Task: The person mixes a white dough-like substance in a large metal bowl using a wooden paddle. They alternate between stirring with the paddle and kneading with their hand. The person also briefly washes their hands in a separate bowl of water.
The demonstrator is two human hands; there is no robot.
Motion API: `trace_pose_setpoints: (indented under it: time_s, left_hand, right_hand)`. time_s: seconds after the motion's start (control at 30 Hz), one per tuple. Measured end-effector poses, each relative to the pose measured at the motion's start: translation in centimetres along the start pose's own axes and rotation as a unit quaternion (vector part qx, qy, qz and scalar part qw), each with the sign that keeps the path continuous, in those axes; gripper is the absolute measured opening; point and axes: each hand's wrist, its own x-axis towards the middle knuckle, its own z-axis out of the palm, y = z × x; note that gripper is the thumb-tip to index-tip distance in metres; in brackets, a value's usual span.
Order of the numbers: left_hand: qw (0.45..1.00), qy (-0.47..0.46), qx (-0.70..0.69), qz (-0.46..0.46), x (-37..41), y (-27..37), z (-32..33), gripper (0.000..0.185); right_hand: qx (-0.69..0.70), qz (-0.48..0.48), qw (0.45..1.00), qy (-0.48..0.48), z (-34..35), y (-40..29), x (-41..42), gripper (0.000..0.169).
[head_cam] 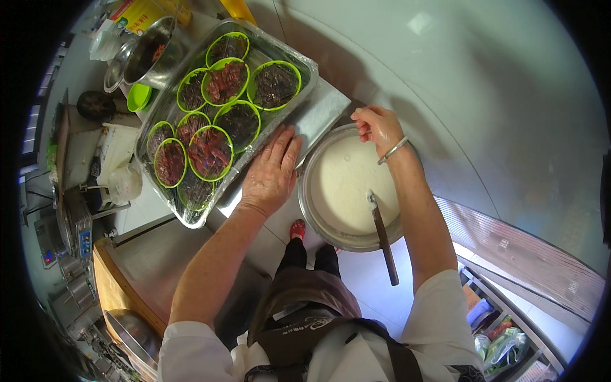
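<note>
My left hand (272,174) lies with fingers extended along the near side of a plastic-wrapped tray (203,217), fingertips over the steel surface (319,107) beneath it. Several green-rimmed cups (210,153) of dark red and blackish food, perhaps sliced meat, show through the film. My right hand (379,126), with a bangle at the wrist, is raised over the far rim of a large metal pot (305,210). Its fingers curl inward and no held object shows. White liquid, possibly batter (351,172), fills the pot. A dark-handled utensil (383,241) leans out over the near rim.
A steel pot (155,52) and a small green bowl (139,97) stand beyond the tray on the left. A wood-edged steel counter (157,258) is at lower left. A pale wall (477,95) rises on the right. A rack (501,329) with bagged goods sits at lower right.
</note>
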Motion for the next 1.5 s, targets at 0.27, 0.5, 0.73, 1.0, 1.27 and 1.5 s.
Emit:
trace_pose_setpoints:
  time_s: [0.27,0.5,0.73,1.0,1.27,1.5]
  left_hand:
    - [1.000,-0.008,0.017,-0.005,0.0,0.0,-0.1,0.062]
    - [0.999,0.006,0.031,-0.009,0.0,0.3,0.2,0.063]
    - [0.999,-0.002,0.045,-0.008,0.2,0.5,0.3,0.065]
    - [0.999,-0.003,0.036,-0.010,0.0,0.6,0.2,0.064]
    - [0.999,0.003,0.037,-0.002,0.1,0.3,0.4,0.064]
    - [0.999,-0.004,0.035,0.002,0.1,0.3,0.3,0.064]
  right_hand:
    - [-0.080,-0.025,0.996,0.027,-4.6,10.1,-2.9,0.022]
    - [-0.615,0.031,0.783,0.084,-8.0,20.9,-11.9,0.031]
    - [-0.663,0.094,0.738,0.081,-8.3,26.5,-15.3,0.036]
    - [-0.559,0.123,0.816,0.078,-9.1,27.6,-14.9,0.044]
    - [-0.092,0.266,0.955,0.097,-5.5,24.8,-12.9,0.036]
    - [-0.185,0.328,0.924,0.059,-4.4,23.3,-15.7,0.034]
